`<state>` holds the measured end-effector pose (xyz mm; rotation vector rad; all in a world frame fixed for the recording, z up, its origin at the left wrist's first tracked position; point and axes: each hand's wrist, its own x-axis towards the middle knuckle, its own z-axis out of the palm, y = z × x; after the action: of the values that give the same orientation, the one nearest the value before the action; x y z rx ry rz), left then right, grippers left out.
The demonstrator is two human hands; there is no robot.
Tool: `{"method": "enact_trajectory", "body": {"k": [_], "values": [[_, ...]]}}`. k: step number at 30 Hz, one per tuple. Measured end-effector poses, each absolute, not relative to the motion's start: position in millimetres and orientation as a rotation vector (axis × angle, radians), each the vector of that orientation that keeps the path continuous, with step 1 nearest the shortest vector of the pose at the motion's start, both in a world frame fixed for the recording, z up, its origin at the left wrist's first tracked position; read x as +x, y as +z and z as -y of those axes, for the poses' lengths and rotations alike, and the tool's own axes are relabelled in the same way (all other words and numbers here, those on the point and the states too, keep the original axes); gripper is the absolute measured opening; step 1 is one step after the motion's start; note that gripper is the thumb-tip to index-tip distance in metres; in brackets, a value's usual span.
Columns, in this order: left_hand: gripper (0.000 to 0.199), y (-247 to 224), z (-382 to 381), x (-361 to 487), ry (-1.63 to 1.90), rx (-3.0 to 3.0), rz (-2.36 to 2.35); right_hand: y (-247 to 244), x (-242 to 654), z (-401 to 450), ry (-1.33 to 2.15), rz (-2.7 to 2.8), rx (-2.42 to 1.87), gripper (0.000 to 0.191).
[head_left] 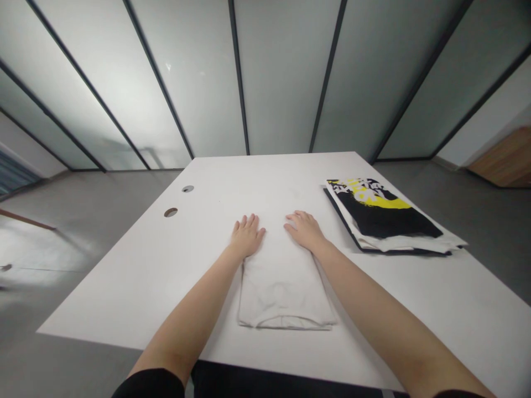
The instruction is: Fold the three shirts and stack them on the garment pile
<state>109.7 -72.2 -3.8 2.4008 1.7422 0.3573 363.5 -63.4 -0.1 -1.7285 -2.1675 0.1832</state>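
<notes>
A white T-shirt (pixel 284 282) lies folded into a flat rectangle in front of me, its neckline toward the near table edge. My left hand (pixel 246 236) rests palm down at its far left corner, fingers spread. At the far right corner lies my right hand (pixel 306 229), also palm down with its fingers apart. Neither hand grips the cloth. Parts of the shirt's far corners are hidden under the hands.
The white table (pixel 124 276) has two round holes near its left edge. On the right sits a stack of folded clothes (pixel 385 215), topped by a black, yellow and white printed piece. Frosted glass panels (pixel 282 77) stand beyond the table.
</notes>
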Motion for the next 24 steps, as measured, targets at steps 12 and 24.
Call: {"method": "enact_trajectory", "body": {"k": [12,24], "values": [[0.039,14.7,59.5,84.5,0.514,2.393,-1.646,10.5,373.0,56.2,0.351,2.213,-1.679,0.029],[0.038,15.7,58.8,84.4,1.025,1.7,-1.145,13.6,380.4,60.8,1.31,1.488,-1.202,0.058]]}}
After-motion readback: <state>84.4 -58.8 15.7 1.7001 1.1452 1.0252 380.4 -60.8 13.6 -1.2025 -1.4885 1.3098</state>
